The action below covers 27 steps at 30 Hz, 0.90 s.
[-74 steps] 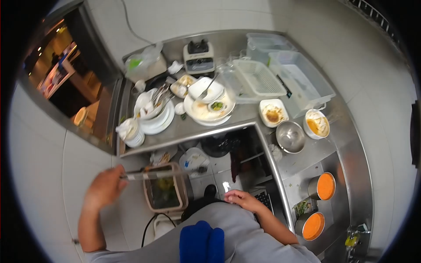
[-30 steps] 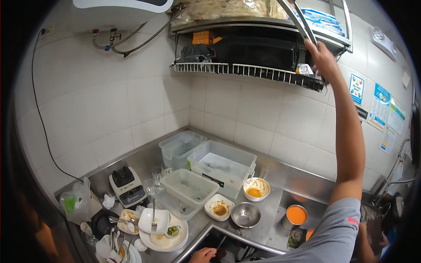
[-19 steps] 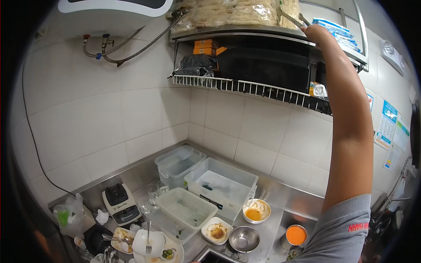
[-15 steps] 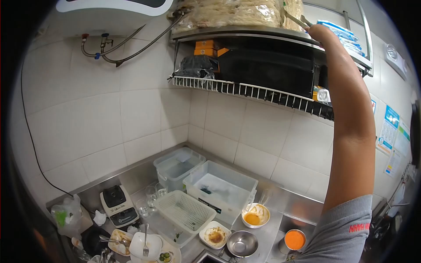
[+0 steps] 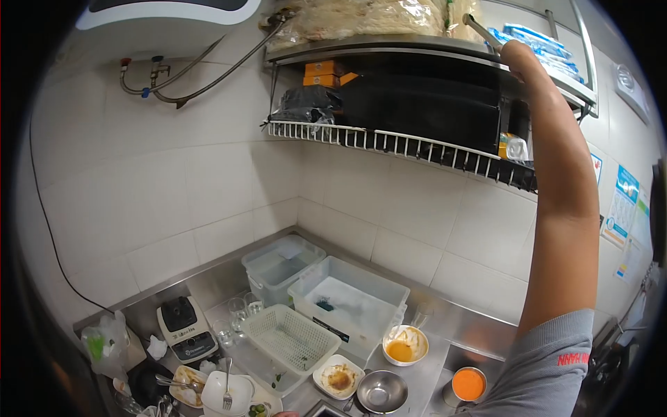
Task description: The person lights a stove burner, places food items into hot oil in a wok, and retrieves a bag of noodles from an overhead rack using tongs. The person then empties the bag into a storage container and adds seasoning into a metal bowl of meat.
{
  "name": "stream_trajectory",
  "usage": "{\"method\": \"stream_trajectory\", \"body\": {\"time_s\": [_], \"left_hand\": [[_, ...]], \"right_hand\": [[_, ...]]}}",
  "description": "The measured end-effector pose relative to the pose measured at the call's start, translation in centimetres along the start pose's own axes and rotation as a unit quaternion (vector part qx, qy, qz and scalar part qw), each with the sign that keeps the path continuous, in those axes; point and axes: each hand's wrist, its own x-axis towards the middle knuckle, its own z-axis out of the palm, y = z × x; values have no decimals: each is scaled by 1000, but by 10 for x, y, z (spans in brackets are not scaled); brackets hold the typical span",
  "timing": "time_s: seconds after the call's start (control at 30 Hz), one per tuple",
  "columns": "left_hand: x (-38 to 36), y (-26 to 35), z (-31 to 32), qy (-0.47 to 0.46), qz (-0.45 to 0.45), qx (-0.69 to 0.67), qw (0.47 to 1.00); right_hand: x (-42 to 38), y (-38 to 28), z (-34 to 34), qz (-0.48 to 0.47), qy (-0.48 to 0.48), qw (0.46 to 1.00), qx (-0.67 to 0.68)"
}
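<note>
My right arm reaches up to the top shelf, and my right hand (image 5: 517,59) is closed around metal tongs (image 5: 481,32) there. The tongs point up and left, close to the clear plastic bags (image 5: 361,21) of pale dry contents. Blue-and-white packets (image 5: 538,48) lie just behind the hand. Of my left hand (image 5: 286,414) only a sliver shows at the bottom edge, near a plate with green pieces (image 5: 258,409); its fingers are cut off from view.
On the steel counter stand clear plastic tubs (image 5: 351,295), a white perforated basket (image 5: 292,337), a blender base (image 5: 186,326), glasses, used dishes (image 5: 229,393), a steel bowl (image 5: 382,391) and a can of orange liquid (image 5: 468,383). A wire rack (image 5: 389,142) hangs below the shelf.
The right hand and tongs have shifted slightly right and down in the view, away from the bags. A bit of my left hand has come into view at the bottom.
</note>
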Motion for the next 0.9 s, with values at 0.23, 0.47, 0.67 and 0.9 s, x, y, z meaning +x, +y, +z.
{"method": "stream_trajectory", "body": {"time_s": [0.23, 0.47, 0.67, 0.9], "left_hand": [[63, 41, -62, -38, -169, -248, 953], [168, 162, -158, 21, 156, -115, 981], [288, 339, -204, 175, 393, -39, 902], [358, 530, -172, 495, 458, 190, 713]], "right_hand": [[-5, 79, 15, -95, 16, 990, 107], [-56, 96, 13, -130, 59, 954, 265], [-122, 103, -3, -151, 93, 948, 265], [-172, 142, 27, -199, 208, 918, 271]]}}
